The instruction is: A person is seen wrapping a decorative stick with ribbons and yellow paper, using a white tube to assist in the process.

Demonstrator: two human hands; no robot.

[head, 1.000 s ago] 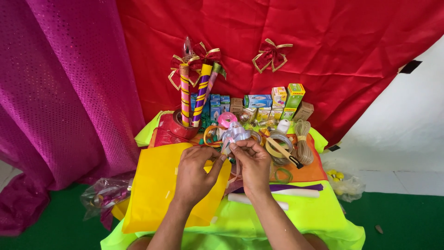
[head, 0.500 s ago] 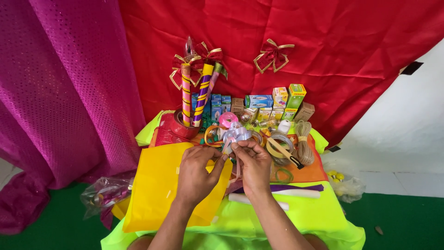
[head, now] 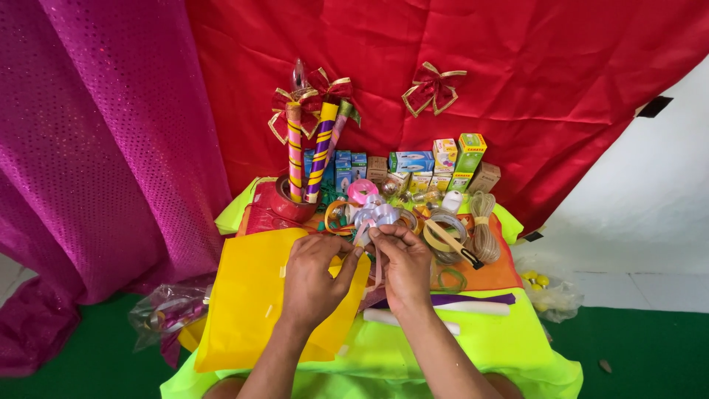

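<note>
My left hand and my right hand meet over the middle of a small table covered in neon-yellow cloth. Together they pinch a pale silver-lilac ribbon bow by its base, fingertips touching it from both sides. A strip of ribbon hangs down between the hands. Under my left hand lies a stiff yellow sheet.
Behind the bow lie ribbon rolls, a tape roll, a twine bundle and small boxes. Striped wrapped tubes stand in a red pot. Red and magenta curtains hang behind. A plastic bag lies at the left.
</note>
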